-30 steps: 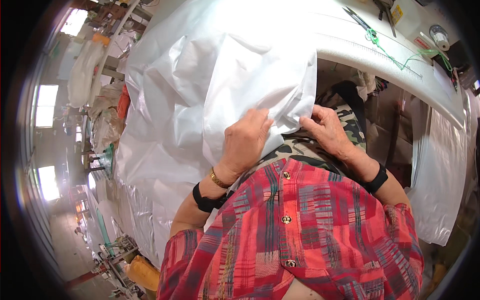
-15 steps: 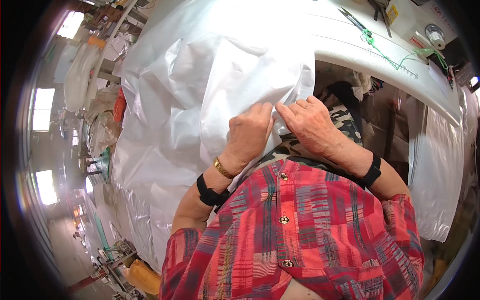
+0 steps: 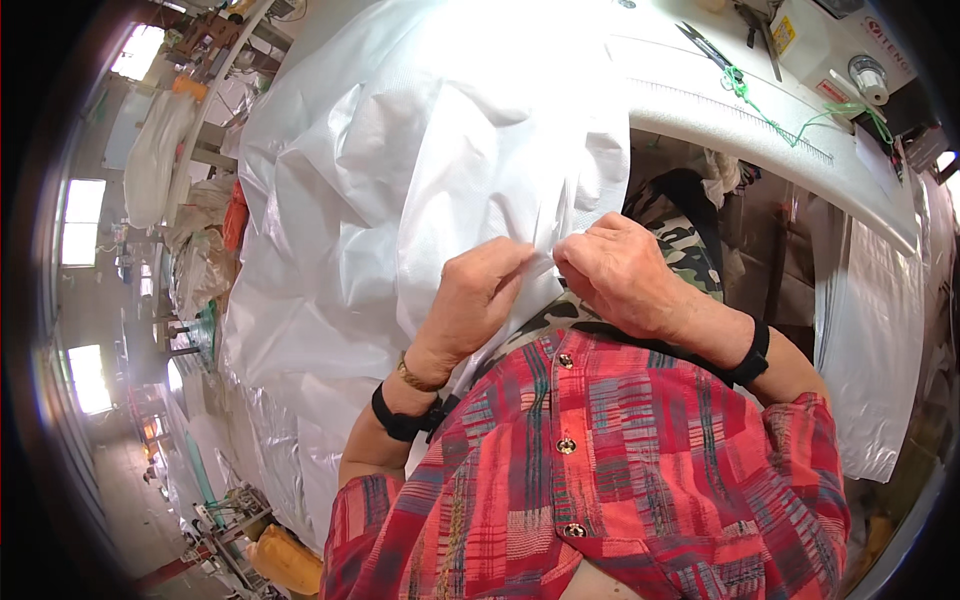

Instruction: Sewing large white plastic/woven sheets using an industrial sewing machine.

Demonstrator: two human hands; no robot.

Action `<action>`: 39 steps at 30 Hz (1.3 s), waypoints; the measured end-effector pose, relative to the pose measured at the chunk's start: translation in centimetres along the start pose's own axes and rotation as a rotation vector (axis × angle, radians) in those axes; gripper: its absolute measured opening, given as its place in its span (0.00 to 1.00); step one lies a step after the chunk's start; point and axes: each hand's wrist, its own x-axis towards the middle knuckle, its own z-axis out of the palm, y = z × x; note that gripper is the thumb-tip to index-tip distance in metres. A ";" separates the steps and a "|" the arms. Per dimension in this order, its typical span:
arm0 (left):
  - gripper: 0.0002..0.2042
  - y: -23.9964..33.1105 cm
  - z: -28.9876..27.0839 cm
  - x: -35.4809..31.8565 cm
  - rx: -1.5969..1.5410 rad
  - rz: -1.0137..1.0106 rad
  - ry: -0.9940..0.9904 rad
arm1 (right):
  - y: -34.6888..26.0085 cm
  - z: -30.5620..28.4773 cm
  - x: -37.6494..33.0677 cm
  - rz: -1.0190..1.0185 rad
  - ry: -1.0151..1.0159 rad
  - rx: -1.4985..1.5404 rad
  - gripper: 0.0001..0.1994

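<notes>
A large white woven plastic sheet (image 3: 350,240) drapes over the table edge and down across my lap, creased all over. Its near right edge runs between my two hands. My left hand (image 3: 475,295) is closed, with thumb and fingers pinching that edge. Close beside it, my right hand (image 3: 620,275) is curled into a fist on the same edge, knuckles up. Only a small gap separates the fingertips. Whatever lies inside the curled fingers is hidden.
On the white table (image 3: 690,115) lie dark scissors (image 3: 705,45) tied with green cord (image 3: 765,118). A sewing machine (image 3: 850,60) stands at the far right. More white sheeting (image 3: 870,350) hangs at the right. An orange bundle (image 3: 236,215) is at the left.
Both hands have come a little nearer to my body. My left fingers have turned to point right, toward the right hand. The sheet's edge between them is gathered into narrow folds.
</notes>
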 end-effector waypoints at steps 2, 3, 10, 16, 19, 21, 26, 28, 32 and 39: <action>0.11 -0.2 -0.5 0.1 -0.095 -0.048 -0.062 | -0.8 -0.5 0.7 0.020 0.051 0.133 0.08; 0.10 -0.2 -0.7 0.2 -0.183 -0.095 -0.122 | -1.2 -0.7 1.1 0.019 0.053 0.133 0.08; 0.09 -0.7 0.2 0.8 -0.518 -0.339 -0.046 | -2.5 0.8 1.5 -0.002 -0.107 0.079 0.08; 0.10 -1.7 0.6 2.9 -0.527 -0.411 -0.105 | -2.9 0.1 2.2 -0.160 -0.180 0.075 0.09; 0.11 -0.4 -0.7 2.9 -0.442 -0.452 -0.078 | -2.2 -0.4 1.6 -0.123 0.002 0.126 0.09; 0.10 -0.4 -2.7 2.6 -0.125 -0.337 0.072 | -0.3 -0.8 -0.6 0.244 0.229 0.250 0.08; 0.07 2.4 -6.1 4.2 0.505 0.171 0.212 | 2.3 2.6 -3.7 0.986 0.495 0.643 0.11; 0.07 3.3 -5.1 4.1 0.540 0.259 0.084 | 1.9 4.1 -3.3 1.039 0.389 1.103 0.12; 0.03 2.7 -2.5 4.1 0.507 0.343 -0.133 | -1.5 0.7 -0.8 0.637 0.139 0.493 0.09; 0.02 1.6 -0.5 4.2 -0.060 0.002 -0.156 | -2.5 0.0 0.5 0.335 0.110 0.206 0.07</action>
